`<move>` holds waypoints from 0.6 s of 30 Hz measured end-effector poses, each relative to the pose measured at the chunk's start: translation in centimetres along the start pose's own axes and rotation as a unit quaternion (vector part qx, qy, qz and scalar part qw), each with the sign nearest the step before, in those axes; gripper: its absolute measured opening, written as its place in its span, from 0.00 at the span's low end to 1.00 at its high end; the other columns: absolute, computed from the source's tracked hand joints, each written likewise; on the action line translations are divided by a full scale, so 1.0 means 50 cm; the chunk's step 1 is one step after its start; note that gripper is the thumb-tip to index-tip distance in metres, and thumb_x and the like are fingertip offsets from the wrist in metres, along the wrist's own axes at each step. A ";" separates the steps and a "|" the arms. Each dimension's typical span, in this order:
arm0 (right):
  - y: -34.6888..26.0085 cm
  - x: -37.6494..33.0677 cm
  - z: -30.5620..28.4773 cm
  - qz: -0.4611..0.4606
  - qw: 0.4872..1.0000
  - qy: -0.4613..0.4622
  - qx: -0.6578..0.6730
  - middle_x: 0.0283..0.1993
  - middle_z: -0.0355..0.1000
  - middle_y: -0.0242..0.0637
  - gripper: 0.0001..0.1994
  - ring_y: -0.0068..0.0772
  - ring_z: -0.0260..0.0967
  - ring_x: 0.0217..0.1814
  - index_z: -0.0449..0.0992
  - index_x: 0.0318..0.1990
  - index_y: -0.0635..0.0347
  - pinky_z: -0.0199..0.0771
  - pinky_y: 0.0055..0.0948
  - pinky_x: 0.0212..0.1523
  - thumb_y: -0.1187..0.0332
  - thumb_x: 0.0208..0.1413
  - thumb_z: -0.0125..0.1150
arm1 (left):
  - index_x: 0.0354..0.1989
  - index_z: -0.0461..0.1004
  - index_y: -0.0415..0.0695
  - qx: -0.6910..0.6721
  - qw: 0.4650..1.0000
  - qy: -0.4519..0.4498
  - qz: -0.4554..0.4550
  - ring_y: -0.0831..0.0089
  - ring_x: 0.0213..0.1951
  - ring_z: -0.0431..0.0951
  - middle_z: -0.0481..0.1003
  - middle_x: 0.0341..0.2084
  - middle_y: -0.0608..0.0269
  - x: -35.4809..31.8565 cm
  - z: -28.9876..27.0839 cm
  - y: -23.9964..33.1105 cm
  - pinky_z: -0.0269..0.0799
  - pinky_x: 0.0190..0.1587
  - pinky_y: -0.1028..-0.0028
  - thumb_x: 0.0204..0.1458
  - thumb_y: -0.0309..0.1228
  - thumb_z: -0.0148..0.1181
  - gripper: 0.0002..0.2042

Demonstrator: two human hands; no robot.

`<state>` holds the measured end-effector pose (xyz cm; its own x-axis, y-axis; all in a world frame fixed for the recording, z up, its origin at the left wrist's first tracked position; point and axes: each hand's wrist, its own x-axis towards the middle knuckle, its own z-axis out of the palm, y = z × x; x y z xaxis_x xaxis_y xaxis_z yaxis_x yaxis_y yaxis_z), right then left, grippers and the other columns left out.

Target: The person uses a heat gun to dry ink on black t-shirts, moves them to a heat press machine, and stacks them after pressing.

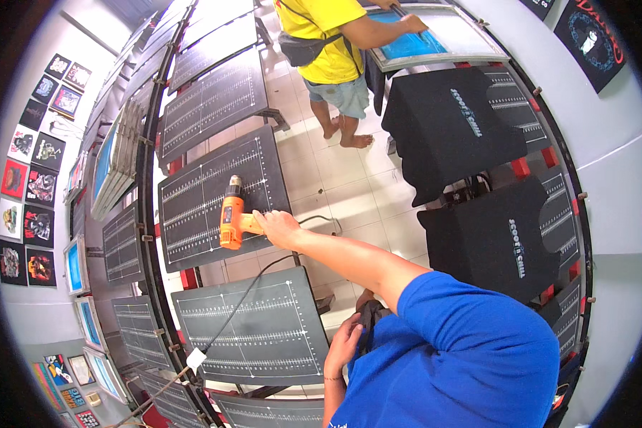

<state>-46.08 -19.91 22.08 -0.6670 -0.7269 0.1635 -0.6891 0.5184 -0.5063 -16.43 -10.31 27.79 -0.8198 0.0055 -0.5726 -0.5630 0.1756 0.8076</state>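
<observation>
At the waist, the left hand (344, 347) has half-curled fingers against black fabric (372, 316); whether they grip it cannot be told. Farther out, the right hand (281, 227) wraps the handle of an orange heat gun (230, 222), its body just past the fingers, over a dark ruled board (182, 196). Beyond, on white tiles (353, 192), a yellow-shirted person (328, 53) works at a frame (442, 62).

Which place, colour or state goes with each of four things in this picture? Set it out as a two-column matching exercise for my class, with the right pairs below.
Column one
1. Heat gun
2. Left hand
3. Co-worker's shirt
4. Black garments

Column two
A. Yellow
B. Spread over boards on the picture's right
C. Gripped by the right hand
D. Close beside the wearer's blue shirt

Right pairs: 1-C, 2-D, 3-A, 4-B
</observation>
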 end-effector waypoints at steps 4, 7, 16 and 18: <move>0.001 0.041 0.043 0.017 0.998 0.059 -0.019 0.37 0.72 0.39 0.27 0.39 0.71 0.42 0.62 0.61 0.64 0.71 0.36 0.43 0.69 0.52 0.53 | 0.59 0.65 0.37 0.006 1.000 -0.013 0.002 0.63 0.53 0.72 0.73 0.50 0.50 -0.012 -0.019 -0.037 0.66 0.55 0.68 0.61 0.36 0.50 0.21; 0.002 0.021 0.023 -0.009 0.999 -0.018 0.029 0.43 0.72 0.43 0.37 0.44 0.69 0.47 0.58 0.65 0.63 0.70 0.43 0.47 0.58 0.49 0.64 | 0.59 0.64 0.35 0.054 0.997 -0.034 -0.038 0.63 0.50 0.74 0.72 0.52 0.48 0.004 -0.030 -0.002 0.68 0.54 0.68 0.61 0.37 0.51 0.22; 0.217 -0.575 -0.246 0.337 0.873 0.274 0.222 0.53 0.70 0.51 0.25 0.51 0.66 0.57 0.69 0.54 0.65 0.63 0.41 0.59 0.61 0.50 0.63 | 0.54 0.69 0.36 0.164 0.954 -0.211 0.137 0.69 0.49 0.73 0.75 0.45 0.57 0.236 0.012 0.129 0.66 0.53 0.71 0.63 0.37 0.46 0.18; 0.243 -0.805 -0.352 0.462 0.805 0.363 0.084 0.49 0.71 0.53 0.22 0.54 0.66 0.55 0.72 0.50 0.65 0.64 0.44 0.56 0.62 0.48 0.63 | 0.52 0.71 0.37 0.186 0.932 -0.244 0.193 0.71 0.47 0.73 0.75 0.44 0.59 0.337 0.056 0.165 0.67 0.51 0.72 0.64 0.39 0.45 0.18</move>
<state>-32.62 23.57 24.24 -0.9049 0.4193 0.0728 0.2027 0.5751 -0.7925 -34.58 -6.00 24.40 -0.7569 0.5702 -0.3195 -0.0869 0.3967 0.9138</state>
